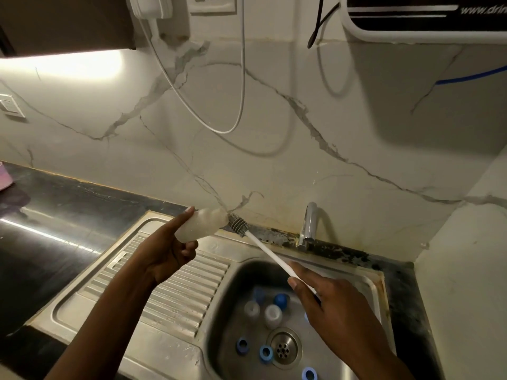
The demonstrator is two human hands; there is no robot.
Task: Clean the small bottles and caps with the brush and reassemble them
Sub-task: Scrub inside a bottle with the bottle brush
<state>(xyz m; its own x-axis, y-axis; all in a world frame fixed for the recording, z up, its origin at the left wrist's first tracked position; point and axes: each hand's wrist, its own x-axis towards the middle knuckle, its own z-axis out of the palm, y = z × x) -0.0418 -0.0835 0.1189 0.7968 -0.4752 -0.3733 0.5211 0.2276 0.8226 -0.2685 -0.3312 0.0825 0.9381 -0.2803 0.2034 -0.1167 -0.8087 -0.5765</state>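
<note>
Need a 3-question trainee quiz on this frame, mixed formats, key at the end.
1. True or false: the left hand holds a bottle with the brush at its mouth.
2. Which hand grips the brush handle? A) left hand B) right hand C) neither
3. Fill in: the loose blue caps lie in the ___.
Key: 1 true; 2 B; 3 sink.

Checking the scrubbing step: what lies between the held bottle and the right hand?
Head view: only the brush, its bristles at the mouth of the bottle in the left hand, its white handle running down to the right hand.
</note>
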